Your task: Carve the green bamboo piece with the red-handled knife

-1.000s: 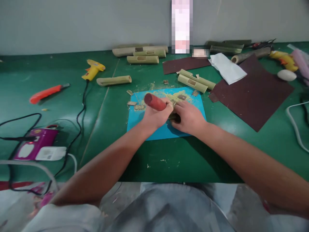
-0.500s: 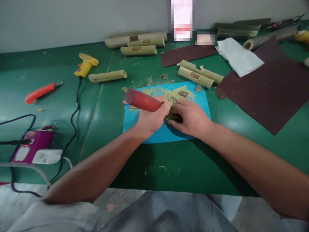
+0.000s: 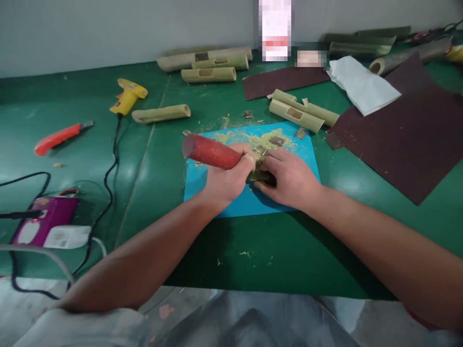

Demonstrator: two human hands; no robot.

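Note:
My left hand (image 3: 229, 180) is wrapped round the thick red wooden handle (image 3: 213, 152) of a tool, its butt end tilted up to the left. The tool's working end is hidden behind my fingers, so its kind does not show. My right hand (image 3: 291, 176) grips a short green-brown piece of bamboo (image 3: 262, 177), holding it down close beside my left hand. Under both hands lies a blue sheet (image 3: 197, 185), strewn with yellowish shavings (image 3: 265, 139) and a dark bamboo chip (image 3: 277, 140).
Cut bamboo tubes (image 3: 296, 115) lie behind the sheet, with more bamboo tubes (image 3: 208, 74) along the wall. Leftward are a yellow glue gun (image 3: 127, 99), a red utility knife (image 3: 60, 138) and a purple box (image 3: 54, 217) with cables. Dark brown sheets (image 3: 401, 140) and white paper (image 3: 363, 89) occupy the right.
The red handle's butt has swung slightly left and its blur is gone. Both hands keep their grips. The whole view has shifted slightly.

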